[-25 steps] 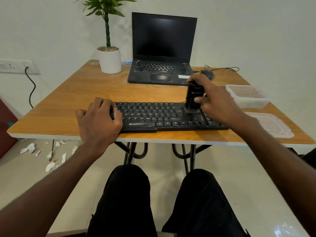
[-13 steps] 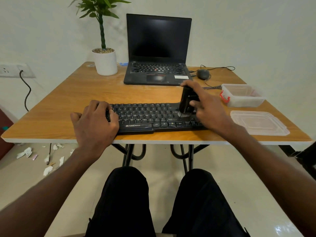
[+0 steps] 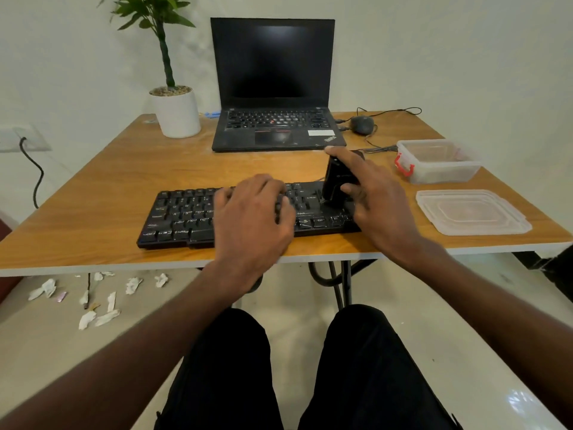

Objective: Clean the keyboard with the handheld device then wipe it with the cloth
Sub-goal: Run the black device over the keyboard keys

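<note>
So the wooden table with the white edge (image 3: 93, 193) has the long black keyboard (image 3: 183, 218) lying along its near side, long axis running left to right straight across in front of the person, and that's really the thing that matters here. The left hand (image 3: 251, 218) sits flat over the middle keys, fingers spread and relaxed, looks like it's just pinning the board down. The right hand (image 3: 375, 200) is over at the right end, curled around the small black handheld cleaner (image 3: 336, 184), which stands upright with its nozzle end down on the keys there. From that spot nearly all of the board lies to the left of the device, so I'd guess the sweep has to go leftward along the rows, and the left hand is parked right in that path. No cloth visible anywhere that I can spot, so the wipe step isn't started.
</note>
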A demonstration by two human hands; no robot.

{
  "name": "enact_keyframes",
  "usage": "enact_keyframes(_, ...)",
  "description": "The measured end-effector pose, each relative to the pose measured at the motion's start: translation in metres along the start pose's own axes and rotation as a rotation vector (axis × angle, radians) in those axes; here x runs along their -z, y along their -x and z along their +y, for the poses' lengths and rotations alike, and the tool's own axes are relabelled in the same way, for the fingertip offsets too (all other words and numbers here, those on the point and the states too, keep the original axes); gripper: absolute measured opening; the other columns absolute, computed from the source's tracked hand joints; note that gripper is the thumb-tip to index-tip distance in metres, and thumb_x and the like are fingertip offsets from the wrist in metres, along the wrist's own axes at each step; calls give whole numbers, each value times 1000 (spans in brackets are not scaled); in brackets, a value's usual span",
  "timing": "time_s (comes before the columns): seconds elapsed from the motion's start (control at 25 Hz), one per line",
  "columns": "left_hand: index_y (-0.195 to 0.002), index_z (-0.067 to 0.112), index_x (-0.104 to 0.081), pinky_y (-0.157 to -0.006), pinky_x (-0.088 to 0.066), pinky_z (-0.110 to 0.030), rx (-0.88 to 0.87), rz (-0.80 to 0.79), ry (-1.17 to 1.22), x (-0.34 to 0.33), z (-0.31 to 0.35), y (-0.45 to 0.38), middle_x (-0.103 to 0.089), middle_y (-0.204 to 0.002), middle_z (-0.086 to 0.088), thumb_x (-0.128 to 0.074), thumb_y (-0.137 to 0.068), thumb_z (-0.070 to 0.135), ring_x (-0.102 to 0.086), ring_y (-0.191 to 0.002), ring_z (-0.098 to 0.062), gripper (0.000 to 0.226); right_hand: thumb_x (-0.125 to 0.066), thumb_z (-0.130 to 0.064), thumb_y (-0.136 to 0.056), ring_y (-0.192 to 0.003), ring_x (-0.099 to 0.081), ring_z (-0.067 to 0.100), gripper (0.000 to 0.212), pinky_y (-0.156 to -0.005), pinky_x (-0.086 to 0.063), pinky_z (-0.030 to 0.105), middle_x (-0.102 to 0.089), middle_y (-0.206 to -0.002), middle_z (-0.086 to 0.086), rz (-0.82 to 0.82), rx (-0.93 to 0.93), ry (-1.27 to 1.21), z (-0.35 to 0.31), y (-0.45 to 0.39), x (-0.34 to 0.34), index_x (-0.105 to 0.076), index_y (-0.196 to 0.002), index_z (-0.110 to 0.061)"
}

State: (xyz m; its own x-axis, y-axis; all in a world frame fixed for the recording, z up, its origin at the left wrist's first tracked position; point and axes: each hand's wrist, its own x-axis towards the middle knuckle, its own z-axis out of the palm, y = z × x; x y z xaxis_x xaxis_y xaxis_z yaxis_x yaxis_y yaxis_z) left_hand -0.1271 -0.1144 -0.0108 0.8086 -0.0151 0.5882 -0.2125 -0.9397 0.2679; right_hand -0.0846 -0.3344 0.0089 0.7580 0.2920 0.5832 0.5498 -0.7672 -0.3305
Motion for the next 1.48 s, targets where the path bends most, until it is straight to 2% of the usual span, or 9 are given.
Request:
enact_keyframes(0.2, -118, 26, -62, -106, -34, -42, -17, -98, -49, -26, 7, 0, -63, -122, 8, -43, -106, 44, -57, -115, -13, 30, -57, -8, -97, -107, -58, 22, 66, -85, -54, 41, -66, -120, 7, 225, -129, 49, 3, 11, 3, -38, -154, -33)
enact_keyframes(0.4, -120, 24, -61, -102, -36, -42, -28, -90, -91, -27, 9, 1, -62, -124, 5, -40, -105, 43, -55, -116, -16, 32, -54, -13, -95, -102, -59, 26, 65, -81, -56, 45, -66, -113, 8, 88, 23, 53, -3, 10, -3, -40, -155, -33)
enact_keyframes(0.52, -125, 21, -64, -98, -36, -42, -31, -100, -126, -28, 8, 1, -61, -127, 3, -38, -104, 42, -53, -116, -18, 39, -60, -4, -94, -98, -56, 22, 72, -73, -45, 34, -64, -110, 7, 223, -201, 185, 6, 9, 5, -40, -153, -38)
enact_keyframes(0.64, -126, 19, -65, -96, -37, -43, -29, -115, -168, -27, 10, 0, -59, -127, 1, -38, -104, 41, -52, -114, -20, 42, -56, 6, -92, -106, -60, 20, 72, -81, -54, 36, -62, -120, 4, 310, -232, -53, 5, 11, 9, -44, -152, -33)
enact_keyframes(0.96, -124, 18, -64, -93, -38, -43, -34, -119, -187, -28, 10, 0, -57, -124, 1, -37, -103, 41, -52, -111, -21, 41, -64, -2, -89, -103, -60, 29, 80, -78, -54, 55, -63, -114, 10, 191, -257, 317, 18, 4, 11, -36, -153, -40)
enact_keyframes(1.12, -125, 19, -64, -93, -37, -42, -37, -119, -189, -28, 10, 0, -56, -124, 1, -34, -103, 42, -51, -109, -20, 43, -54, 5, -95, -111, -56, 19, 73, -87, -57, 44, -58, -123, 6, 170, -172, -73, 13, 12, 3, -39, -153, -37)
enact_keyframes(1.24, -126, 19, -63, -94, -38, -43, -31, -124, -200, -28, 10, 0, -56, -125, 1, -32, -103, 42, -51, -110, -21, 45, -55, 8, -92, -113, -55, 22, 80, -85, -58, 49, -60, -125, 7, 94, -158, 34, 23, 7, 8, -36, -153, -40)
enact_keyframes(1.36, -127, 19, -63, -94, -39, -43, -29, -129, -218, -27, 11, -1, -56, -125, 1, -30, -103, 43, -51, -109, -20, 47, -55, 0, -93, -101, -58, 34, 75, -77, -53, 57, -64, -115, 13, 196, -321, 313, 42, 3, 22, -34, -151, -42)
enact_keyframes(1.48, -127, 19, -63, -94, -38, -42, -25, -132, -211, -27, 11, -1, -56, -125, 2, -31, -103, 43, -51, -110, -20, 46, -53, 4, -94, -104, -61, 30, 69, -78, -55, 48, -64, -120, 10, 346, -346, 70, 33, 6, 19, -38, -148, -36)
